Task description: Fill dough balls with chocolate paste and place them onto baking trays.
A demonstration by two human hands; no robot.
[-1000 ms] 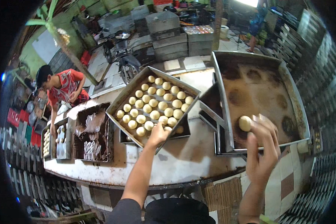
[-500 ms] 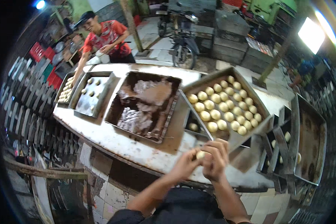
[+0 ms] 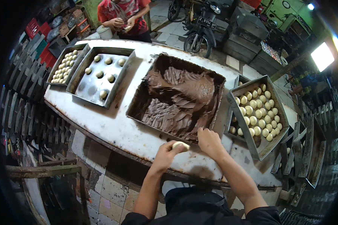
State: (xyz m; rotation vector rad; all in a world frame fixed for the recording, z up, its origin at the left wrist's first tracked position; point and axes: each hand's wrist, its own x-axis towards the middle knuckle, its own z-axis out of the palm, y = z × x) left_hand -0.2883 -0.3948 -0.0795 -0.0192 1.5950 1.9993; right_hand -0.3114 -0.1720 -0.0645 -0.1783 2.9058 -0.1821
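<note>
My left hand (image 3: 168,154) is closed on a pale dough piece (image 3: 181,147), held just in front of a square tin (image 3: 132,105) of dark brown paste (image 3: 182,93). My right hand (image 3: 209,143) is at that tin's near right corner, fingers curled down at the paste; what they hold, if anything, is hidden. Right of it stands a tilted metal tray (image 3: 256,153) with rows of dough balls (image 3: 258,112), over another tray. To the left are a tray (image 3: 84,80) with several spaced balls and a narrower tray (image 3: 52,81) packed with balls.
The white worktop (image 3: 64,99) runs across the middle. A co-worker in red (image 3: 124,17) stands behind its left end, both hands together. A motorbike (image 3: 199,33) is parked behind. Metal trays (image 3: 304,150) are stacked at the right, more (image 3: 22,105) at the left. A wooden rail (image 3: 43,170) lies lower left.
The view has swung left. My left hand has left the ball tray and now holds dough; my right hand has moved to the paste tin. The co-worker's reaching arm has drawn back.
</note>
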